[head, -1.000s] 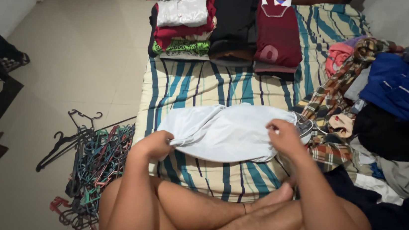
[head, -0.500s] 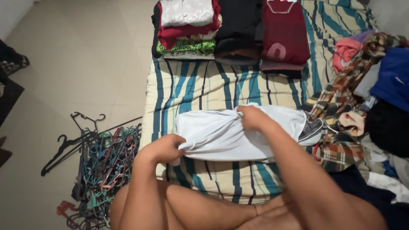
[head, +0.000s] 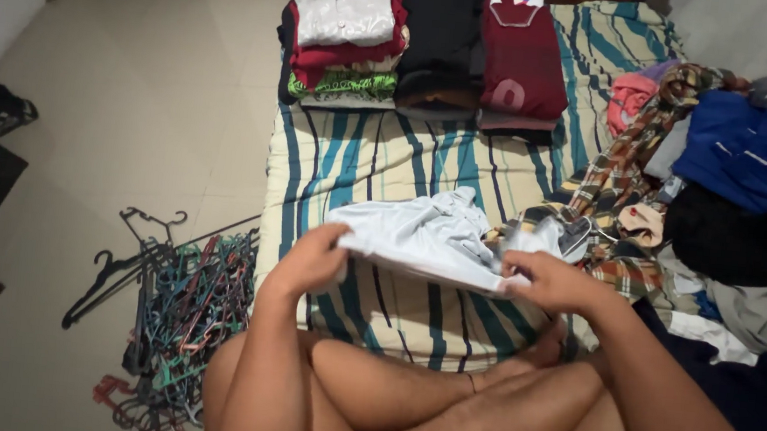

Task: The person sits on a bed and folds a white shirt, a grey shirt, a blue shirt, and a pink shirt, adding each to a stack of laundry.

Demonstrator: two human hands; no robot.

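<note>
I'm looking down at the striped mattress (head: 379, 164), teal and cream, and everything here sits relative to it. Along its far end, stacks of folded clothes (head: 437, 47) in grey, red, black and maroon. Off its right side, a loose heap of unsorted clothes (head: 733, 184), plaid, blue and dark pieces tumbled together. On the floor left of the mattress, a tangle of coloured hangers (head: 182, 309). Now the centre: a pale blue-white garment (head: 428, 239) lies across the mattress's near half, part folded, bunched on top. The left hand (head: 309, 260) is closed on the garment's left edge, fingers curled over the cloth. The right hand (head: 555, 281) pinches the garment's right edge, thumb on top. Crossed bare legs (head: 440, 408) sit at the mattress's near edge.
</note>
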